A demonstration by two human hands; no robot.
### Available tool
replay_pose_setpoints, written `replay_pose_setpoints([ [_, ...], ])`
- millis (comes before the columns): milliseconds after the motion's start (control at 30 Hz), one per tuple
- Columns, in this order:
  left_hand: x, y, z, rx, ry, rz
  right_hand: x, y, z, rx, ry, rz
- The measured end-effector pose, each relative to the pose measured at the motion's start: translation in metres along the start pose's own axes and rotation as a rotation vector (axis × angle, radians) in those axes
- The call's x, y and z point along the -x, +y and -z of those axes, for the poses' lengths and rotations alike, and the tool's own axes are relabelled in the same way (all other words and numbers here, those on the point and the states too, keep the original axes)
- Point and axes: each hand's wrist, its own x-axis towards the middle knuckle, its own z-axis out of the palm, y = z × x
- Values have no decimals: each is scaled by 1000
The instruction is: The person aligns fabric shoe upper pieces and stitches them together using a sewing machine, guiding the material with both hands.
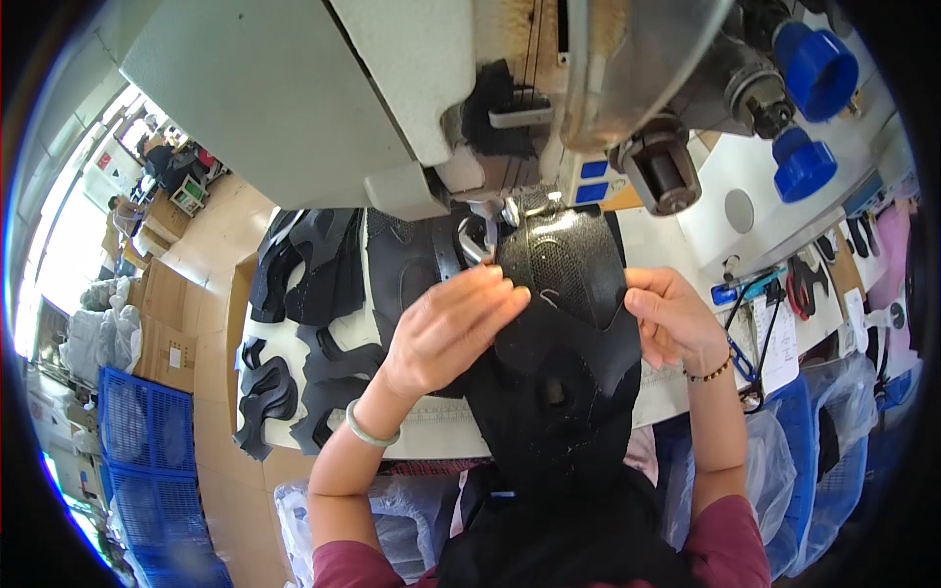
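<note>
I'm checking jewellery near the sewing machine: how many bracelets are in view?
2: a pale bangle on the left wrist and a beaded bracelet on the right wrist.

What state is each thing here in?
Black workpiece: spread beneath the sewing machine's head.
Sewing machine: running or stopped, cannot tell.
Right hand: pinching the workpiece's right edge.
Left hand: fingers close together.
Cut pieces: piled, overlapping.
Blue crates: stacked.
</note>
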Motion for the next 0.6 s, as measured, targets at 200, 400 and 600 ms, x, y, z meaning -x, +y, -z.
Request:
replay_pose_setpoints([
  [200, 6, 7, 0, -78, 90, -221, -6, 1, 1, -38, -11, -23],
  [400, -4, 16, 11, -48, 42, -240, -2, -6, -3, -122, 1, -47],
  [600, -11, 17, 20, -17, 3, -244, 0, -12, -7, 66, -7, 12],
])
